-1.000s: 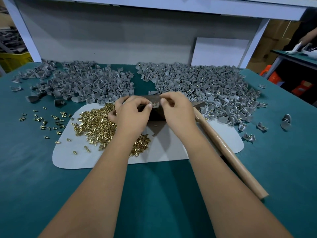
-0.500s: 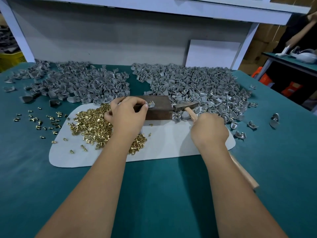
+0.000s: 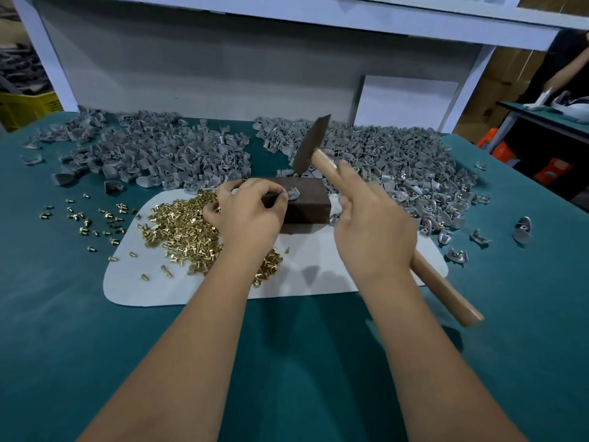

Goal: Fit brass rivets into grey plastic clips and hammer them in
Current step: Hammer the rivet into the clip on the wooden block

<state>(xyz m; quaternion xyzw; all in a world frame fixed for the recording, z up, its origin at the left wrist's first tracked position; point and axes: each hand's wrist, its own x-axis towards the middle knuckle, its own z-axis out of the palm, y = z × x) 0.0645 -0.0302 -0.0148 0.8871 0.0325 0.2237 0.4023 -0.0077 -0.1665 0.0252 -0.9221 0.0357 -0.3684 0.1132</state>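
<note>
Wooden hammer (image 3: 322,161) handle steeply tilted, head up.

hands: 2 (image 3: 251,212) (image 3: 373,231) | hammer (image 3: 314,145): 1 | block (image 3: 306,202): 1 | mat (image 3: 318,275): 1 | clip piles: 2, upper left (image 3: 143,151) and upper right (image 3: 398,161), too many to count | rivet heap (image 3: 181,231): 1, uncountable
</note>
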